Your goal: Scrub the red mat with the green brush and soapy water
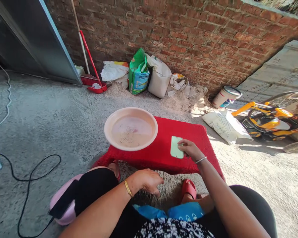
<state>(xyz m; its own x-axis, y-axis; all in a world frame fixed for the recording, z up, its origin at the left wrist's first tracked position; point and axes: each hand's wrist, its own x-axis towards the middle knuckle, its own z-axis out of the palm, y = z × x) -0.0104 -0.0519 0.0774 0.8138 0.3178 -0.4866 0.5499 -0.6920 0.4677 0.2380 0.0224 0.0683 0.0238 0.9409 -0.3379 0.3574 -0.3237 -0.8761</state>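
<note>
My right hand [190, 150] pinches the right edge of a thin pale green rectangular plate [175, 147] between thumb and fingers. The plate has rounded corners and small holes near its ends, and it is over the red cloth-covered stand [191, 129]. To its left, a wide pale pink basin [109, 138] sits on the same stand, with shallow water and brownish bits at the bottom. My left hand [149, 181] hangs in front of the stand's near edge, above my lap. Its fingers are loosely extended, and nothing shows in them.
Against the brick wall stand a green bag [139, 76], a white sack [160, 77], a red dustpan [98, 86] and a bucket [225, 97]. A yellow toy digger [270, 120] is at right, beside a flat sack [225, 125]. A black cable [29, 180] loops across the floor.
</note>
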